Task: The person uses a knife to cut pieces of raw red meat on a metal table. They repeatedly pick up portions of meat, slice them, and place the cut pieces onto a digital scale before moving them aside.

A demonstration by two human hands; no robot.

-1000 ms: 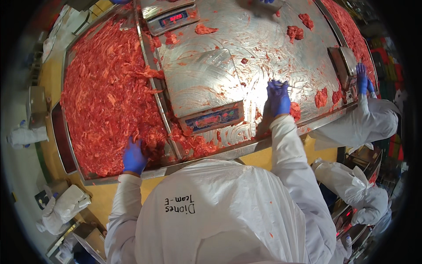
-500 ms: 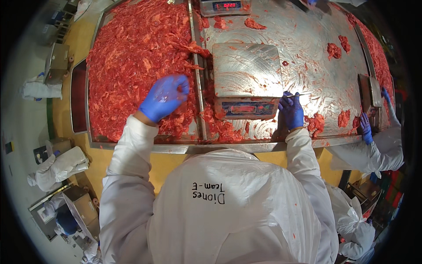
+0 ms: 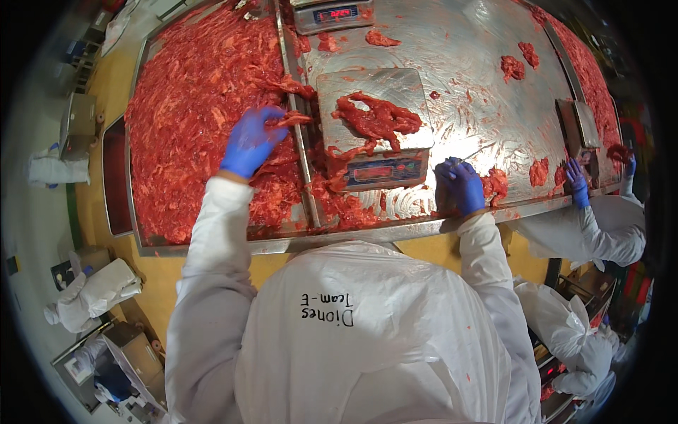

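Observation:
My left hand [image 3: 253,143], in a blue glove, is at the right side of a deep bed of red meat trimmings [image 3: 205,120]. Its thumb and fingers close on a strip of meat [image 3: 291,120] by the metal divider. Right of the divider stands a bench scale [image 3: 374,168] with a lit display. A ragged piece of meat [image 3: 378,116] lies on its steel plate, and another strip hangs over its left front corner. Beside the scale, my gloved right hand [image 3: 462,185] is wrapped round a knife [image 3: 479,152], its thin blade pointing away to the right.
A second scale [image 3: 332,15] stands at the far edge. Loose meat pieces [image 3: 513,68] lie about the smeared steel table [image 3: 480,106]. At the right, a co-worker's gloved hand [image 3: 576,182] rests near another scale [image 3: 578,124]. The table's raised front rim [image 3: 409,232] runs before me.
A piece of meat now lies on the scale plate, which was bare before. My left hand has opened from a curl and reached to the strip by the divider. The view has shifted slightly.

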